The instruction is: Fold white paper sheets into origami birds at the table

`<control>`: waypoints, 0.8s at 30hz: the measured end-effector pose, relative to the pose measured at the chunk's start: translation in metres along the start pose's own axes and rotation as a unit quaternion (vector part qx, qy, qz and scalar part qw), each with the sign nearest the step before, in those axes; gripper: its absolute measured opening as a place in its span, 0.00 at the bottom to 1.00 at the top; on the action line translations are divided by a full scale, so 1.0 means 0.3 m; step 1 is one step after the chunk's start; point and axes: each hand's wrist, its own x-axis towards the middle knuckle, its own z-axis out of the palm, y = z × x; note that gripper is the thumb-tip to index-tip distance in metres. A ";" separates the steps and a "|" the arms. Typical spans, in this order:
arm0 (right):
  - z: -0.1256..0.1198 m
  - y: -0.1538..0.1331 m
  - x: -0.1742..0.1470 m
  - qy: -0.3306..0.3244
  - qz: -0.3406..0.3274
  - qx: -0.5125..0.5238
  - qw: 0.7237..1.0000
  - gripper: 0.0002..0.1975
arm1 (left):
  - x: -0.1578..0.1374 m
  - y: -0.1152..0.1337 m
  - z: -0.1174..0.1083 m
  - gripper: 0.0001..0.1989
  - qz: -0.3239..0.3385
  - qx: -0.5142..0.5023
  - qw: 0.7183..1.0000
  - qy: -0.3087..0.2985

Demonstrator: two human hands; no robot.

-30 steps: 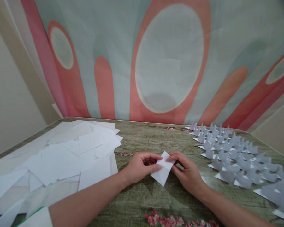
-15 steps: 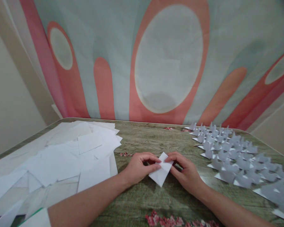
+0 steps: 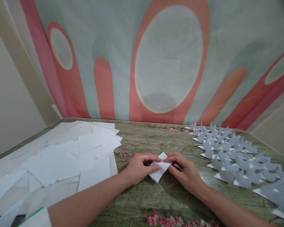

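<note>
Paper [image 3: 159,175]: part-folded, pinched by left fingers [image 3: 149,156] and right fingers [image 3: 177,157] | Folded figures [image 3: 233,154]: rows, seemingly finished | Sheets [image 3: 61,159]: flat, unfolded

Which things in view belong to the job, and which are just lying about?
Job:
folded white paper piece, in the left hand and right hand
loose white paper sheets at left, likely
folded white paper shapes at right, likely

Surroundings:
green-brown wood-grain tabletop
pink flower print
grey-green and coral backdrop
</note>
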 end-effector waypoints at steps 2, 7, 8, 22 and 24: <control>-0.001 -0.002 0.000 -0.004 -0.002 -0.002 1.000 0.07 | -0.001 0.003 0.002 0.11 -0.003 0.003 1.000 0.008; -0.002 0.000 0.001 -0.016 0.000 0.003 1.000 0.08 | -0.007 0.006 0.003 0.09 0.001 0.002 1.000 0.021; -0.003 0.001 0.001 -0.017 0.001 0.006 1.000 0.08 | -0.008 0.006 0.003 0.09 -0.001 0.000 1.000 0.021; -0.006 0.023 0.013 0.029 0.068 0.094 0.993 0.06 | -0.003 0.022 -0.013 0.20 -0.052 -0.138 0.989 -0.029; -0.005 0.024 0.013 0.024 0.063 0.095 0.993 0.06 | 0.000 0.015 -0.013 0.19 -0.064 -0.131 0.989 -0.013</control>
